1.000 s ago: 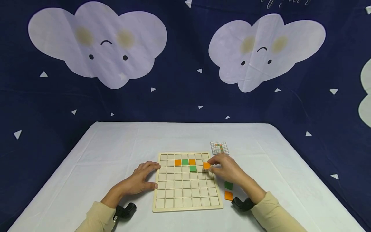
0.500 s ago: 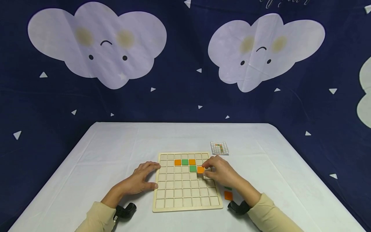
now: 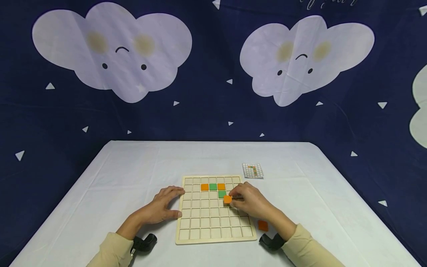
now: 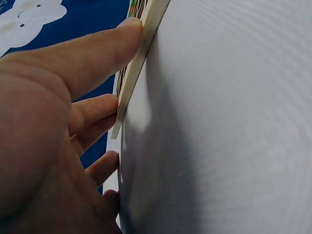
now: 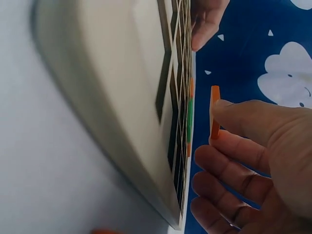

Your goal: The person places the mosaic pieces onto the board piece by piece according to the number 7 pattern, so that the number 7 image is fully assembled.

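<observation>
Between thumb and index finger, my right hand [image 3: 251, 200] pinches an orange square tile [image 3: 227, 200] by its edges. In the right wrist view this tile [image 5: 215, 112] is held just off the surface of the wooden grid board [image 3: 213, 233]. My left hand [image 3: 159, 207] rests against the board's left edge, thumb and fingertips touching the rim, as the left wrist view also shows. Set in the board's cells are an orange tile [image 3: 204, 187], a green tile [image 3: 213, 187] and another orange tile [image 3: 221, 186] in a row. One green tile [image 3: 221, 194] sits below the row's right end.
A small printed grid card [image 3: 252, 171] lies beyond the board's upper right corner. Another orange tile [image 3: 262, 225] is on the white table [image 3: 146, 159], right of the board under my forearm. A dark blue cloth [image 3: 213, 111] with clouds hangs behind.
My right hand has carried the pinched orange tile leftward and nearer, from the board's right edge to just below the single green tile. The left hand stays put.
</observation>
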Motion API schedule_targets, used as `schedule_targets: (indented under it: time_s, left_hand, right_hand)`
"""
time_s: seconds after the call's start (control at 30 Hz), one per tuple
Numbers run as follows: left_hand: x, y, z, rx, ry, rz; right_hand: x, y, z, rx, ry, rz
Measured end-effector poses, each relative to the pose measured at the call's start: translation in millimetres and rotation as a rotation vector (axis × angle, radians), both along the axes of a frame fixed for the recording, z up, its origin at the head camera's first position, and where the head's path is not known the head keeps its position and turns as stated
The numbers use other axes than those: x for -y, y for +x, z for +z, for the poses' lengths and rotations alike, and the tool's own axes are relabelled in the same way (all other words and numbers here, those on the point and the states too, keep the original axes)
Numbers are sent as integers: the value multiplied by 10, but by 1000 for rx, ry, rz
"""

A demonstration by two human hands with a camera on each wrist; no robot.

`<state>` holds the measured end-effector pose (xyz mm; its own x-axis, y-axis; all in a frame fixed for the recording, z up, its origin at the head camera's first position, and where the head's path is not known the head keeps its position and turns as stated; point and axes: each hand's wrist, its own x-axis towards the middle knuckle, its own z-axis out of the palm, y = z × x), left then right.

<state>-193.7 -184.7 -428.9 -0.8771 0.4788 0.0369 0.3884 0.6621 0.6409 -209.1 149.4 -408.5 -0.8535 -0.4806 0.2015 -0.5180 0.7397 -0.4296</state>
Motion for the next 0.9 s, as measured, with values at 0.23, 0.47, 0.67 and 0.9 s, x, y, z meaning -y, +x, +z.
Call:
schedule_targets:
  time_s: [0.23,0.47,0.67,0.9]
  left_hand:
    - [-6,6,-3,20,2,14]
    - [-9,1,-7,22,3,16]
    - [-6,2,-12,15,5,12]
    - [-5,6,-5,19,3,17]
  right_hand:
    - [40,-6,-6,-4,17,16]
    - [78,-18,-22,-2,38,37]
    - [94,-24,-42,-24,57,52]
    - [107,-23,-48,-55,76,57]
